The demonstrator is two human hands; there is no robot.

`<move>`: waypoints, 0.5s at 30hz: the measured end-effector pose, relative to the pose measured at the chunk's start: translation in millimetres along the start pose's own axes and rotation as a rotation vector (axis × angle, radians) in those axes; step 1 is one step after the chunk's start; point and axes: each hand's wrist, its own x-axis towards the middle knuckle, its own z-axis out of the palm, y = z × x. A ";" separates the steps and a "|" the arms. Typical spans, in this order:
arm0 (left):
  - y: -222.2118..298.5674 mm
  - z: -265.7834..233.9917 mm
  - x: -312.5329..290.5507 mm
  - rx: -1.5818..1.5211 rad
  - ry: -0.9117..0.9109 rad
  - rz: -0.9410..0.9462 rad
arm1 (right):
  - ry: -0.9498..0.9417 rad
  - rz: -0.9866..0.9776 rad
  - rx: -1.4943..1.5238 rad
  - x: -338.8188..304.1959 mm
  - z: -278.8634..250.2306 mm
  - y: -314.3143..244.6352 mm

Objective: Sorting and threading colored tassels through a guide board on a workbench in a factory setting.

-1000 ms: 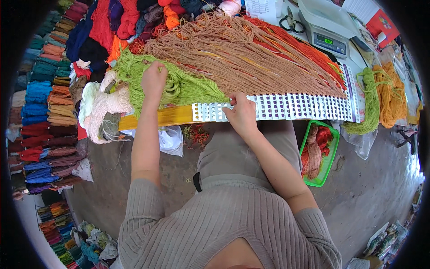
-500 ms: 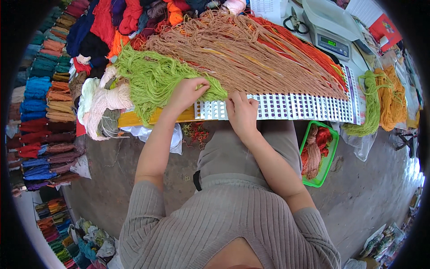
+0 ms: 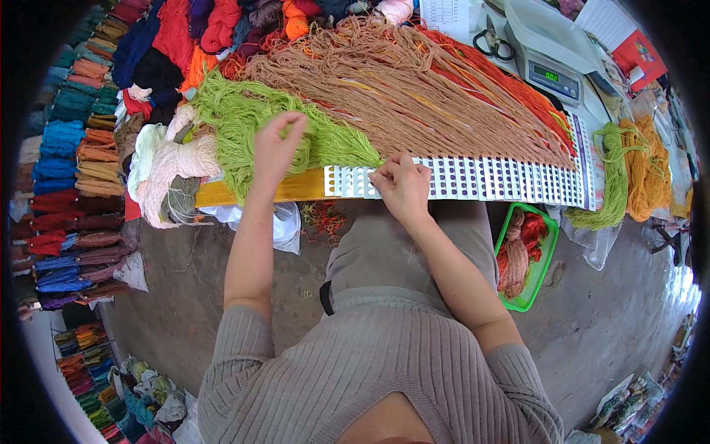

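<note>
My left hand [image 3: 276, 142] is raised over a loose heap of light green yarn [image 3: 237, 111], its fingers closed in a pinch. Any strand in them is too fine and blurred to make out. My right hand [image 3: 404, 186] rests on a white card punched with rows of round holes [image 3: 488, 177], thumb and fingers pressed together where the green strands end. What they hold is hidden. From the card's far edge, many tan yarn strands [image 3: 399, 96] fan out across the table, tied along its holes. Orange and red yarn [image 3: 510, 81] lies beyond them.
A digital scale [image 3: 551, 74] and black-handled scissors [image 3: 494, 46] sit at the far right. Green and orange skeins [image 3: 610, 170] hang at the table's right end, pale skeins [image 3: 174, 170] at its left. A green basket of yarn [image 3: 526, 296] stands below. Shelves of colored skeins line the left.
My left hand has moved up and to the left, away from the card's edge, over the green heap. My right hand stays at the card, having shifted slightly with its fingers drawn closer together.
</note>
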 end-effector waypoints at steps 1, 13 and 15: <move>-1.1 9.3 -3.0 -0.001 0.003 0.000 | 0.000 -0.001 -0.006 -0.2 0.7 0.5; 1.0 60.5 -10.7 0.385 -0.302 0.073 | -0.003 -0.024 -0.023 -1.3 1.1 4.1; 0.2 61.1 -10.6 0.388 -0.304 0.068 | -0.030 -0.019 -0.044 -0.8 0.8 4.9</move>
